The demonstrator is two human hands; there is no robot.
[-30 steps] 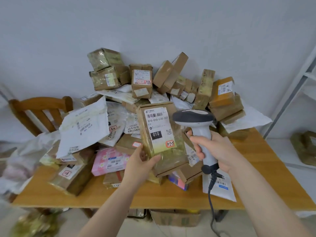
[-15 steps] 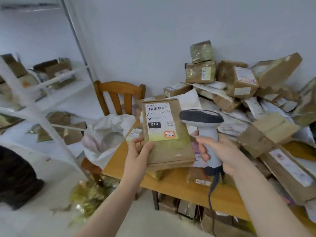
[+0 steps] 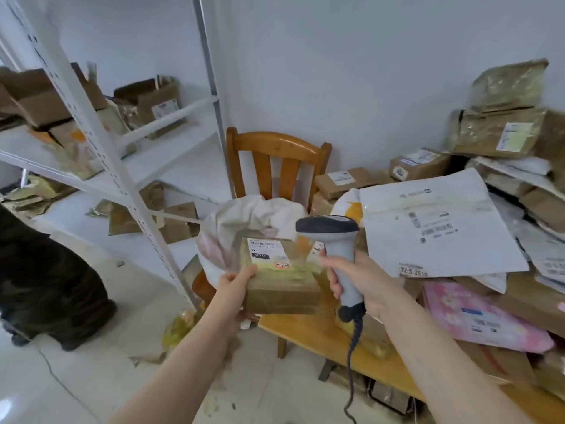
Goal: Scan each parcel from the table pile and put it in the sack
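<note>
1. Through the head camera I see my left hand (image 3: 235, 286) gripping the brown tape-wrapped cardboard parcel (image 3: 282, 289) at its near left corner. The thumb lies on top and the fingers (image 3: 249, 272) are tucked round the edge.
2. The parcel hangs in the air with its white printed label (image 3: 269, 254) facing up. The label carries a black "010" block and a small orange sticker.
3. The parcel's far edge sits right at the mouth of the white cloth sack (image 3: 244, 218). I cannot tell whether they touch.
4. The sack slumps open on the seat of the orange-brown wooden chair (image 3: 275, 157), just beside the left end of the wooden tabletop (image 3: 318, 335).
5. My right hand (image 3: 367, 280) has its fingers wrapped round the handle of the grey handheld barcode scanner (image 3: 339, 255). The scanner stands upright just right of the parcel, and its dark cable (image 3: 351, 362) dangles below.
6. On the tabletop to the right lies the parcel pile (image 3: 504, 133). It includes a large white plastic mailer (image 3: 437, 215), a flat pink flower-printed package (image 3: 483, 319) and brown cartons stacked against the wall.
7. On the left stands a white metal shelving unit (image 3: 122, 179) holding cardboard boxes. A dark bulky shape (image 3: 46, 286) sits on the floor near it, and I cannot tell what it is.
</note>
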